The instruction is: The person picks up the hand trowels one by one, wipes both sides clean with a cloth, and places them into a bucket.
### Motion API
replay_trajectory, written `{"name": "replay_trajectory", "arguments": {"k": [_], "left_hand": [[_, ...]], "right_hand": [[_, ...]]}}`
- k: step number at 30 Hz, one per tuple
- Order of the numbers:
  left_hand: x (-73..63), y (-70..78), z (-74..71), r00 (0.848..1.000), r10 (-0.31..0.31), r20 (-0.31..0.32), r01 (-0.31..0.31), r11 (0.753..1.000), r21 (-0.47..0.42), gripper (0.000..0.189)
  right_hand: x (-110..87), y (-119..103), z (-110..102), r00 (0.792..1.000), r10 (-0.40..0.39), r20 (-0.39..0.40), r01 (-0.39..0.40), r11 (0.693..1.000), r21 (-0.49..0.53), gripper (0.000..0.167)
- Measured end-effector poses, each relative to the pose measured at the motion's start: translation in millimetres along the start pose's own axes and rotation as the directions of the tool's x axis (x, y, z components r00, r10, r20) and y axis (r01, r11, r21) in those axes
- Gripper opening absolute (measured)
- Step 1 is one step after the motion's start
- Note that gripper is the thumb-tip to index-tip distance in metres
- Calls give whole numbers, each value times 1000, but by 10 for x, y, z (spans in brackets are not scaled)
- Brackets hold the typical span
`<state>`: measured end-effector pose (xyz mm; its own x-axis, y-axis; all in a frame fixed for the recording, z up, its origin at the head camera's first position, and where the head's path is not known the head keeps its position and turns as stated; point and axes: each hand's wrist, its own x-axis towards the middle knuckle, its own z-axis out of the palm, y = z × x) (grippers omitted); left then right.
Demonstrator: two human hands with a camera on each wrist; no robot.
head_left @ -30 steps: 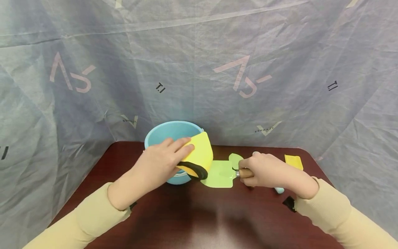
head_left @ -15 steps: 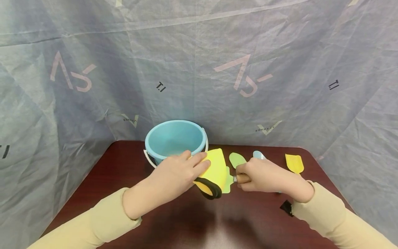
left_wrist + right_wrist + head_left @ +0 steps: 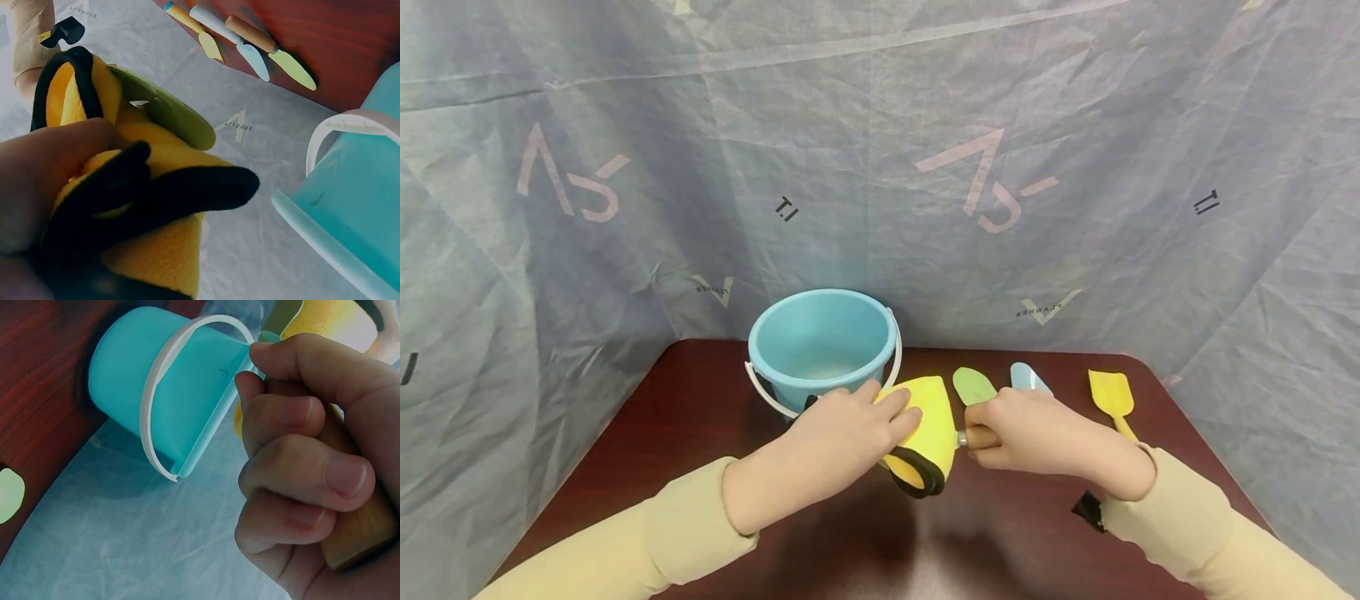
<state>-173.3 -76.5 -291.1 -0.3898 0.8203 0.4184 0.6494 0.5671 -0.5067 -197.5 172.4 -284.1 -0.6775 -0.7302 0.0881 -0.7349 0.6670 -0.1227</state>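
Observation:
My left hand (image 3: pixel 842 433) holds a folded yellow cloth (image 3: pixel 931 408) with black edging. The cloth is wrapped over the blade of a green garden shovel, and most of the blade is hidden in the head view. Part of that green shovel blade (image 3: pixel 178 115) sticks out from the cloth in the left wrist view. My right hand (image 3: pixel 1026 429) grips the shovel's wooden handle (image 3: pixel 359 534), fingers curled round it. Both hands are above the table, in front of a light blue bucket (image 3: pixel 820 329) with a white handle (image 3: pixel 150 406).
On the dark red table (image 3: pixel 700 400), to the right of the bucket, lie a green trowel (image 3: pixel 973 386), a light blue trowel (image 3: pixel 1028 377) and a small yellow shovel (image 3: pixel 1111 390). A grey printed sheet (image 3: pixel 865 167) hangs behind the table.
My left hand has slid the cloth right and nearer to me along the shovel blade, up towards the handle. The right hand has dropped slightly. More of the bucket shows.

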Motion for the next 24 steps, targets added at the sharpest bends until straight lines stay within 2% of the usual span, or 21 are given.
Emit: {"name": "replay_trajectory", "arguments": {"k": [7, 15, 19, 24], "left_hand": [[12, 37, 9, 996, 32, 82, -34, 999, 20, 27], [34, 56, 35, 989, 54, 136, -54, 999, 0, 23], [29, 62, 46, 987, 55, 150, -56, 998, 2, 24], [17, 60, 60, 990, 62, 127, -64, 998, 5, 22]], "right_hand": [[-15, 5, -2, 1000, -17, -10, 17, 1000, -13, 30], [-21, 29, 26, 1000, -18, 8, 18, 1000, -6, 29], [-24, 36, 39, 1000, -22, 13, 22, 1000, -3, 29], [-34, 33, 38, 1000, -25, 9, 25, 1000, 3, 31]]}}
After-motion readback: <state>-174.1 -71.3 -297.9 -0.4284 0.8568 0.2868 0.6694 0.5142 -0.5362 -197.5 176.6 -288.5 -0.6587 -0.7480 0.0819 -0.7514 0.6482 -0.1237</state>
